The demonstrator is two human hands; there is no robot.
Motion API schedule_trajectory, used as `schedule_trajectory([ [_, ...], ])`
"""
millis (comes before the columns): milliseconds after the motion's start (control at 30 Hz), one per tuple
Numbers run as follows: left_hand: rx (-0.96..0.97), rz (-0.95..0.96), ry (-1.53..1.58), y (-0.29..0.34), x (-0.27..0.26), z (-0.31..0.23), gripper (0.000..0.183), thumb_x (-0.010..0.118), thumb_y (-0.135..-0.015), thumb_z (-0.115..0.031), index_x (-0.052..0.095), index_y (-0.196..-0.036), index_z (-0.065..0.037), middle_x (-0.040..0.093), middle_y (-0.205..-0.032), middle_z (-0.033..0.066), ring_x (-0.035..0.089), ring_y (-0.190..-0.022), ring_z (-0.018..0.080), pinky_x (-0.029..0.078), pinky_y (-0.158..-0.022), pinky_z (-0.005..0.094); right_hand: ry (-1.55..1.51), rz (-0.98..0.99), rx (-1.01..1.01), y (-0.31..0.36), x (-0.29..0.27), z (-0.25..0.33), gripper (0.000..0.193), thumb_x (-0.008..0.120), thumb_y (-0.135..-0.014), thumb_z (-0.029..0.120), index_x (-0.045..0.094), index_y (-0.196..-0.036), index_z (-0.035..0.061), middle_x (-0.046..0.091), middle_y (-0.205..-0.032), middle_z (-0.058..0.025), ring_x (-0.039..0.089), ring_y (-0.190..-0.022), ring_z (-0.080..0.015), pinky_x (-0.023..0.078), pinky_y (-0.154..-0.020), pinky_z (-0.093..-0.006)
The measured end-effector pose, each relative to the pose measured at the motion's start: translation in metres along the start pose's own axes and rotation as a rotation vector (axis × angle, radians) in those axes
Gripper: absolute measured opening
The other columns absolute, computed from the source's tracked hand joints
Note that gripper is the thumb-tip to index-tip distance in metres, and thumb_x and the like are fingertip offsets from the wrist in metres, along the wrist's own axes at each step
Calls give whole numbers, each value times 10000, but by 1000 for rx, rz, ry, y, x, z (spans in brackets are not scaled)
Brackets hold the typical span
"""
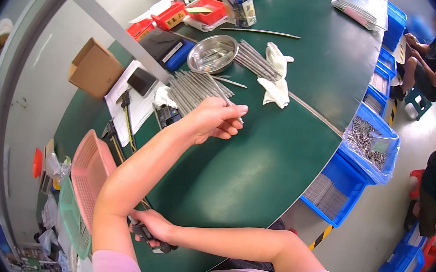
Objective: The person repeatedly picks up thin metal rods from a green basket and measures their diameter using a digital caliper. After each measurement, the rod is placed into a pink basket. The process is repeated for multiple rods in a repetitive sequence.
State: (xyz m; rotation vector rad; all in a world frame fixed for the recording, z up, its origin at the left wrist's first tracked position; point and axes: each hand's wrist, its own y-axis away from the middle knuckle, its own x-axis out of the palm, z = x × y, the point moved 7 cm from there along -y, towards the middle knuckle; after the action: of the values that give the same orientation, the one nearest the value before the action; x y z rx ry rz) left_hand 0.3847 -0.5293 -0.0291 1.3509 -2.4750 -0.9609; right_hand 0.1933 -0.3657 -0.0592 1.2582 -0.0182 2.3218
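Note:
My left hand reaches over the green table and is closed on a thin grey metal rod. The rod slants through my fingers, its tip just past the thumb. Left of that hand lies a pile of similar rods. Lower down, close to my body, my right hand grips a black digital caliper. Part of the caliper's beam is hidden behind my left forearm. Beyond the pile stands a round metal bowl with small items in it. A second bundle of rods rests beside white gloves.
Two more calipers lie on papers at the left, near a cardboard box. Pink and green baskets stand nearer. Blue bins of metal parts line the table's right edge. A person sits beyond them.

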Motion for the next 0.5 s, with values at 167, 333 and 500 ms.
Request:
schedule_trajectory([
  [167,-59,-150,2,33,-61,23,317,639,-784,-340,467,-744,-77,540,-635,24,516,-533,97,417,-456,212,17,1,-49,-5,1,0,505,374,-862,468,521,-762,-4,516,-528,-57,415,-292,-117,338,-271,-244],
  [333,-223,-240,-231,74,-121,68,332,624,-797,-348,476,-716,-62,523,-573,8,508,-460,76,412,-411,195,48,2,-12,-8,1,-6,515,381,-859,483,522,-802,-9,527,-561,-61,428,-305,-114,341,-277,-237],
  [500,-314,-290,-261,77,-149,102,315,628,-800,-313,529,-752,-18,553,-622,23,521,-461,68,423,-392,189,79,23,-12,-6,4,-6,498,371,-870,460,530,-822,-9,544,-587,-60,431,-321,-106,347,-297,-233],
])
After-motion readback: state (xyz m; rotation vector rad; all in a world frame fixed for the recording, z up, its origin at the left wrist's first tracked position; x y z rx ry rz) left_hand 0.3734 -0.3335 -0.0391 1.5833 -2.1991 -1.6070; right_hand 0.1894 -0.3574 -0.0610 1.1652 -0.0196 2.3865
